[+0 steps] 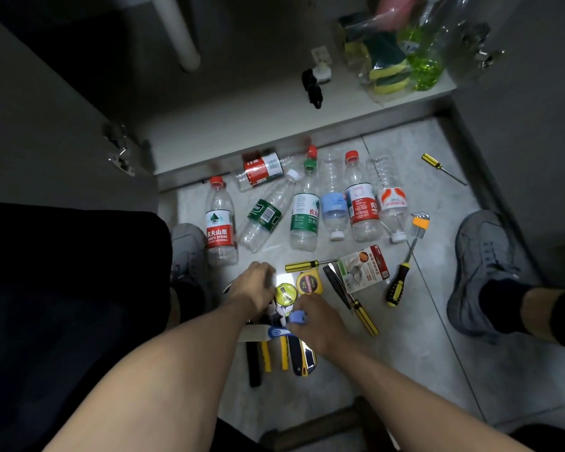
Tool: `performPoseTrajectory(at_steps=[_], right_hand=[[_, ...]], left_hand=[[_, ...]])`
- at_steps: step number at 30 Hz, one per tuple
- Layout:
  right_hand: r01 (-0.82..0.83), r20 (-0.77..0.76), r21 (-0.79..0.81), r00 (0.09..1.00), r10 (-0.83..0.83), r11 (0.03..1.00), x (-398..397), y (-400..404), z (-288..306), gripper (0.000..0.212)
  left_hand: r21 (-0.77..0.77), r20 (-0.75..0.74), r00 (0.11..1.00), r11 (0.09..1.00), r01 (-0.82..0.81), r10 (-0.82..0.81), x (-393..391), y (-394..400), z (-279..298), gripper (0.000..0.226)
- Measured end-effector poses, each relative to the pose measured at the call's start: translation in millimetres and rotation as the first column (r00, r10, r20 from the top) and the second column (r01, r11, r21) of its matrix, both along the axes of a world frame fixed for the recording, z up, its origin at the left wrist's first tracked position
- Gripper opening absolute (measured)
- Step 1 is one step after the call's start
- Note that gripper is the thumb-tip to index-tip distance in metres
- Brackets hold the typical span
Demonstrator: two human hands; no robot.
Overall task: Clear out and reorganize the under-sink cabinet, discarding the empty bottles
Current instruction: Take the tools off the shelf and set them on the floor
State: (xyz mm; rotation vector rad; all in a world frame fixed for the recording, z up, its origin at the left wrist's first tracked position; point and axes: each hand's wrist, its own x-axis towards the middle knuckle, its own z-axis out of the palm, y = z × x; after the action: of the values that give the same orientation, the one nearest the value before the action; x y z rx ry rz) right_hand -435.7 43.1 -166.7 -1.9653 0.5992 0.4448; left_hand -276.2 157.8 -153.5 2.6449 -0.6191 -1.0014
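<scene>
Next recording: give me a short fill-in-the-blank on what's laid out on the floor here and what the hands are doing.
1. The empty plastic bottles lie on the ____ in front of the cabinet.
2. The right hand pinches a small ____-coloured object.
3. The tape measure has a ____ case.
4. The sponges sit inside the ____.

Missing words: floor; blue; yellow; cabinet

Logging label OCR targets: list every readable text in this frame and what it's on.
"农夫山泉" and "NONGFU SPRING": red label of the leftmost bottle.
"2m": yellow tape measure.
"农夫" (cut off): green-label bottle.
"饮用" below it, same label.
Unreadable, too small or blurred: blue-label bottle, inverted orange-label bottle, carded packet, round yellow tape roll.
</scene>
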Motion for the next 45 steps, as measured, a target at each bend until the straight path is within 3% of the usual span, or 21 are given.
performPoseTrajectory(at_steps=[4,8,15,20,25,30,38,45], right_hand=[[0.012,0.019,0.011,1.0,-0.012,1.0,8.0,9.2,-7.3,0.019],[0.019,0.061,-0.102,0.998,-0.013,0.995,12.2,-6.0,2.8,0.007],[0.12,0.125,-0.139,0.987,-0.103,0.983,88.6,-87.9,55.8,0.015],[0.086,0.145,-0.298,0.988,-0.044,0.951,157.6,-174.3,112.7,0.016],[-0.016,0.041,-0.519,0.998,0.044,0.854,198.5,-254.8,150.6,0.01],[-0.126,-0.015,-0.639,0.988,0.152,0.759,227.2,-292.9,153.3,0.026],[-0.089,0.06,-0.571,0.987,0.149,0.816,297.5,-309.7,133.5,0.05],[0.073,0.145,-0.577,0.989,0.015,0.813,339.8,-303.4,110.6,0.062]], left_hand=[[-0.002,0.075,0.994,0.997,-0.081,0.081,11.9,-1.7,7.5,0.019],[-0.004,0.157,0.985,0.997,-0.076,0.075,22.8,-9.9,19.4,0.006],[-0.164,0.246,0.968,0.986,-0.008,0.048,65.0,-65.3,53.1,0.009],[-0.193,0.304,0.951,0.981,0.0,0.06,110.8,-112.9,84.9,0.013],[-0.252,0.283,0.954,0.967,-0.028,0.101,156.8,-160.5,106.7,0.011],[-0.254,0.29,0.949,0.966,-0.053,0.128,199.5,-208.8,110.1,0.022],[-0.381,0.33,0.911,0.918,-0.112,0.248,242.4,-284.3,70.5,0.033],[-0.305,0.381,0.906,0.95,-0.062,0.182,263.2,-293.6,43.5,0.047]])
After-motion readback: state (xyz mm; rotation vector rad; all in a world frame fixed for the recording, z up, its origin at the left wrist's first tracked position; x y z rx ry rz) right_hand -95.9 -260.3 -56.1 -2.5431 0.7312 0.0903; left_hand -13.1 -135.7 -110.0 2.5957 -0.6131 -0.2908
